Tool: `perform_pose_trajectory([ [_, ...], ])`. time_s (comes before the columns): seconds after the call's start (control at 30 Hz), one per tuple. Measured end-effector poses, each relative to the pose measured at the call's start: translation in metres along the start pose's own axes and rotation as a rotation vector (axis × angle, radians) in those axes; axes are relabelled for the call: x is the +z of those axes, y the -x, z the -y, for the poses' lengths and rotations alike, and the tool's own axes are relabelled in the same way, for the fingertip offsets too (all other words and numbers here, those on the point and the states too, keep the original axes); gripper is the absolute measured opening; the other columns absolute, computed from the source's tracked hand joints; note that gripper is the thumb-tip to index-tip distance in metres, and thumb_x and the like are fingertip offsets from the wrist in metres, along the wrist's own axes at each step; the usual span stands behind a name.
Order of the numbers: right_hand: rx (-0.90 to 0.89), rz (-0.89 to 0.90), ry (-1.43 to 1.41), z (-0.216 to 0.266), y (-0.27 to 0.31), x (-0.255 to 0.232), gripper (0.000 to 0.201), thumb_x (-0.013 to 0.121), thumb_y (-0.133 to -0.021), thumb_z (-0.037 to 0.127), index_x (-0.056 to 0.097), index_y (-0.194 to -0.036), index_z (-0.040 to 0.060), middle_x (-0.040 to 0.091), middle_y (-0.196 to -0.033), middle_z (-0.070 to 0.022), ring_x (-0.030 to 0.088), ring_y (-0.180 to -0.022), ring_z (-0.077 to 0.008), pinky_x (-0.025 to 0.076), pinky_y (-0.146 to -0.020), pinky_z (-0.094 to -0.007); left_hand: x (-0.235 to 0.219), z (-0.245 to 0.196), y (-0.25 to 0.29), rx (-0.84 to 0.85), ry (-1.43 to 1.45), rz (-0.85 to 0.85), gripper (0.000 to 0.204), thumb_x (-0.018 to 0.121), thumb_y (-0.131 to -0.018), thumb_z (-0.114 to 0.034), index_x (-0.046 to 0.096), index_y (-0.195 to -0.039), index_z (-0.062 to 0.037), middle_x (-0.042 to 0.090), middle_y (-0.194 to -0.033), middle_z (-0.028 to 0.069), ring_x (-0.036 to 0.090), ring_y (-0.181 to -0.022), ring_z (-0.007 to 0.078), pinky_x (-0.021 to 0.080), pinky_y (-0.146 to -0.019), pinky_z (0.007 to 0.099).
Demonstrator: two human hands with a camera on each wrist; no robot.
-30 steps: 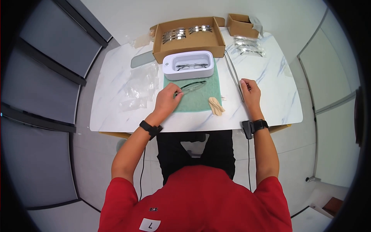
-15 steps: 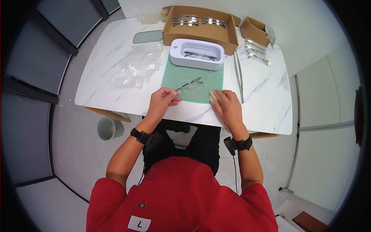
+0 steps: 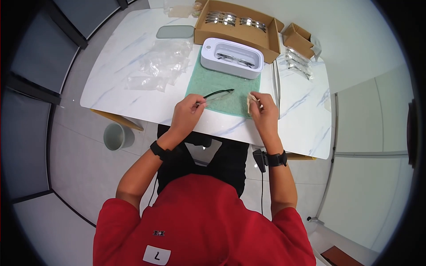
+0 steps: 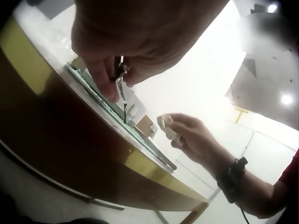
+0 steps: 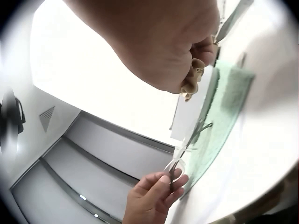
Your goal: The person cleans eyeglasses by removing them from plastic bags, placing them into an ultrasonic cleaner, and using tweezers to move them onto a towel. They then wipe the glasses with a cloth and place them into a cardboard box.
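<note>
My left hand (image 3: 187,113) pinches a pair of eyeglasses (image 3: 219,91) by one end, between thumb and fingers. Their dark temple points away to the right over the green towel (image 3: 202,80). A small crumpled beige cloth (image 5: 191,79) is gripped in my right hand (image 3: 265,115), bunched at the fingertips near the towel's right edge. Hand and cloth are apart from the glasses. Behind them stands a pale lavender ultrasonic cleaner (image 3: 222,66) with another pair of glasses (image 3: 235,60) in its basin.
An open cardboard box (image 3: 270,53) with rows of glasses stands behind the cleaner. Long thin metal tweezers (image 3: 277,82) lie right of the towel. Bagged glasses (image 3: 298,62) and a small carton (image 3: 298,40) are at right, clear plastic bags (image 3: 164,66) and a grey lid (image 3: 175,31) at left.
My right hand has left the tweezers, moved left to the beige cloth and picked it up off the towel. The left hand keeps the glasses, which have turned somewhat. The head view has shifted.
</note>
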State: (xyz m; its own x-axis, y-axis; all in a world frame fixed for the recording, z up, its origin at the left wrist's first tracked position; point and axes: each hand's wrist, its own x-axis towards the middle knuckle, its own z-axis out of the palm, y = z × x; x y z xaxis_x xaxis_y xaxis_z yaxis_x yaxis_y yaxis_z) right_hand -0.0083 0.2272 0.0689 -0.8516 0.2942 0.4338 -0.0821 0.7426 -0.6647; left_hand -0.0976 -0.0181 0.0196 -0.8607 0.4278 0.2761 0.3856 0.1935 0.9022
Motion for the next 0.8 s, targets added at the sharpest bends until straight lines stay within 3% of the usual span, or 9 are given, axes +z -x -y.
perform_pose_trajectory([
  [0.07, -0.143, 0.005, -0.043, 0.03, -0.006, 0.01, 0.033, 0.07, -0.086, 0.0, 0.066, -0.118, 0.0066, 0.068, -0.102, -0.0154, 0.067, -0.089, -0.0372, 0.056, -0.077, -0.0419, 0.003, -0.014, -0.002, 0.158, -0.134, -0.018, 0.012, 0.071, -0.092, 0.0, 0.066, -0.103, 0.0015, 0.072, -0.108, 0.0113, 0.073, -0.09, 0.0274, 0.059, -0.077, 0.0326],
  [0.17, -0.402, 0.123, 0.046, 0.056, -0.009, 0.026, 0.027, 0.071, -0.085, 0.0, 0.069, -0.111, 0.0073, 0.067, -0.102, -0.0129, 0.067, -0.094, -0.0342, 0.056, -0.077, -0.0425, 0.005, -0.032, -0.006, 0.306, -0.182, -0.06, 0.01, 0.071, -0.09, -0.001, 0.066, -0.098, -0.001, 0.071, -0.104, 0.0116, 0.07, -0.084, 0.035, 0.058, -0.07, 0.039],
  [0.27, -0.453, 0.076, 0.201, 0.05, -0.019, 0.027, 0.025, 0.072, -0.084, 0.001, 0.071, -0.108, 0.0073, 0.066, -0.101, -0.0114, 0.067, -0.092, -0.0323, 0.056, -0.075, -0.0418, -0.004, -0.041, -0.008, 0.403, -0.219, -0.101, 0.011, 0.071, -0.09, 0.0, 0.065, -0.099, -0.0019, 0.071, -0.105, 0.0113, 0.07, -0.085, 0.0347, 0.057, -0.069, 0.04],
  [0.37, -0.316, 0.025, 0.245, 0.034, -0.033, 0.018, 0.028, 0.072, -0.081, 0.0, 0.071, -0.107, 0.0077, 0.066, -0.101, -0.0096, 0.066, -0.093, -0.0304, 0.056, -0.075, -0.0414, -0.009, -0.042, -0.004, 0.403, -0.227, -0.104, 0.012, 0.071, -0.089, 0.0, 0.065, -0.099, -0.0024, 0.07, -0.106, 0.0117, 0.07, -0.085, 0.0341, 0.057, -0.069, 0.0395],
  [0.53, -0.542, 0.152, 0.153, 0.061, -0.023, 0.017, 0.032, 0.072, -0.082, -0.001, 0.072, -0.112, 0.0088, 0.066, -0.103, -0.009, 0.067, -0.088, -0.0299, 0.057, -0.074, -0.039, -0.002, -0.045, -0.007, 0.421, -0.199, -0.127, 0.012, 0.071, -0.09, 0.001, 0.065, -0.1, -0.0019, 0.071, -0.106, 0.0121, 0.071, -0.085, 0.0321, 0.058, -0.069, 0.0357],
  [0.67, -0.322, -0.082, 0.236, 0.035, -0.042, -0.002, 0.029, 0.072, -0.082, -0.003, 0.071, -0.109, 0.0081, 0.065, -0.105, -0.0086, 0.068, -0.09, -0.0297, 0.058, -0.072, -0.0393, -0.003, -0.039, -0.004, 0.152, 0.099, -0.129, 0.007, 0.068, -0.094, 0.001, 0.065, -0.101, 0.0015, 0.072, -0.109, 0.0133, 0.075, -0.089, 0.0236, 0.06, -0.074, 0.0306],
  [0.8, -0.456, -0.062, 0.164, 0.047, -0.024, 0.007, 0.032, 0.074, -0.081, -0.002, 0.07, -0.11, 0.0083, 0.065, -0.105, -0.0098, 0.068, -0.09, -0.0308, 0.058, -0.074, -0.038, 0.002, -0.024, -0.002, -0.159, 0.538, -0.086, 0.008, 0.065, -0.099, -0.002, 0.062, -0.103, 0.0042, 0.071, -0.113, 0.0175, 0.075, -0.1, 0.0241, 0.062, -0.08, 0.0299],
])
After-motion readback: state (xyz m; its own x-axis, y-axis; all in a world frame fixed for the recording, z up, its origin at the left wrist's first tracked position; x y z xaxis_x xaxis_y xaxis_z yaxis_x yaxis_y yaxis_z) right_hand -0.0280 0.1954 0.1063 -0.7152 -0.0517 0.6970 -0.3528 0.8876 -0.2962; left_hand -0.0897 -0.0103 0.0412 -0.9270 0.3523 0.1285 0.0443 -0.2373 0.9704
